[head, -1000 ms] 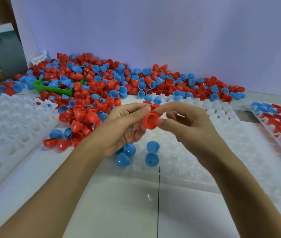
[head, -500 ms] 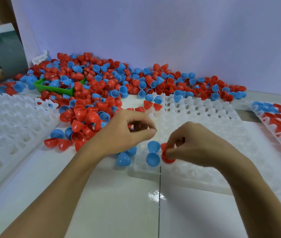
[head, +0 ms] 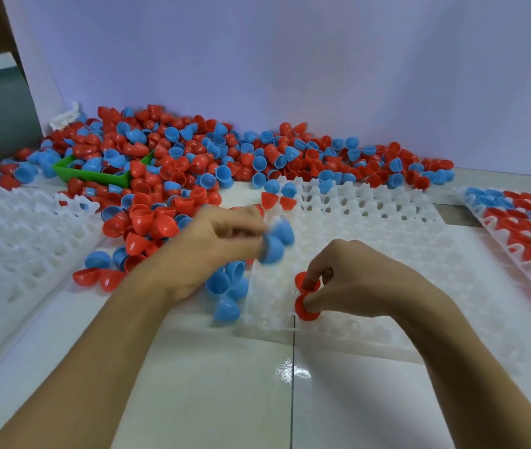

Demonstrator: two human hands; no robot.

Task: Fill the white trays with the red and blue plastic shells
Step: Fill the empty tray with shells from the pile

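Head view: right hand (head: 364,283) presses red shell (head: 304,311) (dome-up) into white tray (head: 387,222).

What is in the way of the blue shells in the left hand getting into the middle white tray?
Nothing visible is. The left hand holds blurred blue shells just over the middle white tray, whose pockets beneath look bare. The right hand presses red shells into the near edge, off to the side.

Left hand (head: 205,251), blurred, pinches with curled fingers; right hand (head: 354,283) curls, fingers (head: 314,301) pressed down.
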